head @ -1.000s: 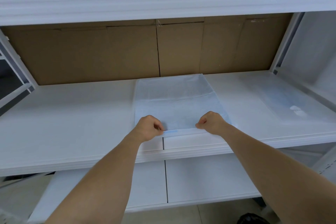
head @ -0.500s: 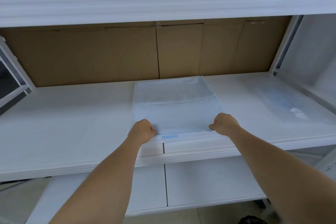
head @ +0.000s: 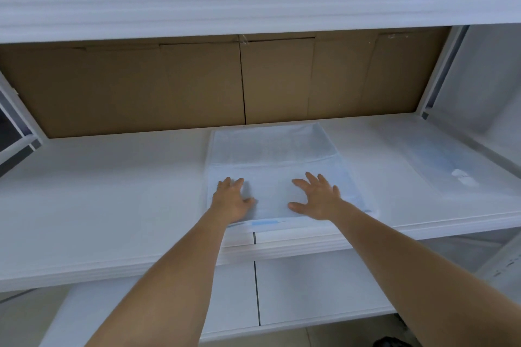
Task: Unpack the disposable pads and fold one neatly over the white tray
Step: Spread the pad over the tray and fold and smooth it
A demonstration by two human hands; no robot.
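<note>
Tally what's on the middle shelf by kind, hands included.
Hands flat on the pad: 2, left hand, right hand
Disposable pad spread at the shelf front: 1
Clear plastic package lying to the right: 1
Total: 4

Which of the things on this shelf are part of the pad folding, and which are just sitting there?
Part of the job:
- disposable pad, spread flat on the white shelf
- left hand and right hand, both flat on the pad
- clear plastic pad pack, lying to the right

Just there:
- cardboard boxes behind
- lower shelf
</note>
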